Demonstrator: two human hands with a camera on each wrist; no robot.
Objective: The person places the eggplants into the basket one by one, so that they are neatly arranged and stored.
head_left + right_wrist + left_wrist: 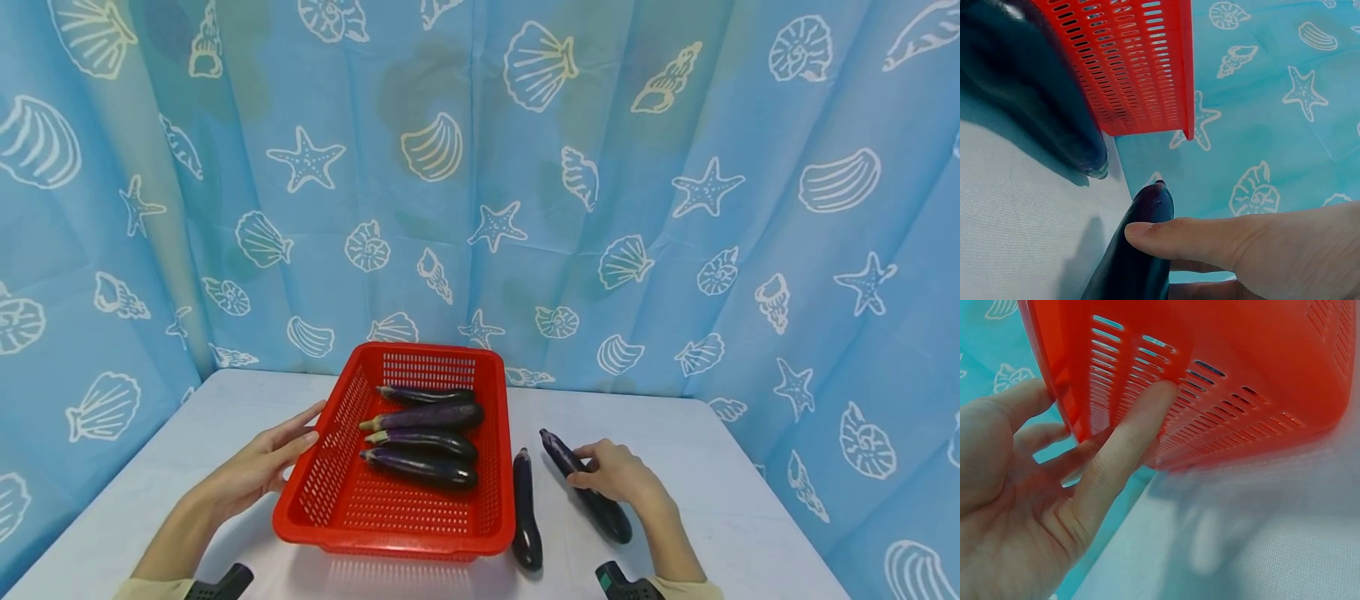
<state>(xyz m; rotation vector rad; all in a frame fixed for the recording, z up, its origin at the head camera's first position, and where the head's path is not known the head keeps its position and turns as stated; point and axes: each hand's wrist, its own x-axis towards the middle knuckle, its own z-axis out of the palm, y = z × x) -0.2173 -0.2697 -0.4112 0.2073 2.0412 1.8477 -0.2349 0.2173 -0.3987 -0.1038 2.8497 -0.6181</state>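
Observation:
On the right, my right hand (618, 475) holds a dark purple eggplant (606, 510), thumb on one side and fingers on the other. The eggplant lies slantwise, its stem end pointing away; in the right wrist view the thumb (1172, 240) presses near its narrow end. A second eggplant (527, 517) lies on the table between that hand and the red plastic basket (397, 521). My left hand (251, 462) rests against the basket's left side with fairly straight fingers, one fingertip (1163, 394) on the slotted outer wall. Several eggplants (423, 467) lie crosswise inside the basket.
A white cloth covers the table (697, 467). Behind and on both sides hangs a blue curtain (525, 208) printed with white shells and starfish. The basket's far end stands close to the curtain.

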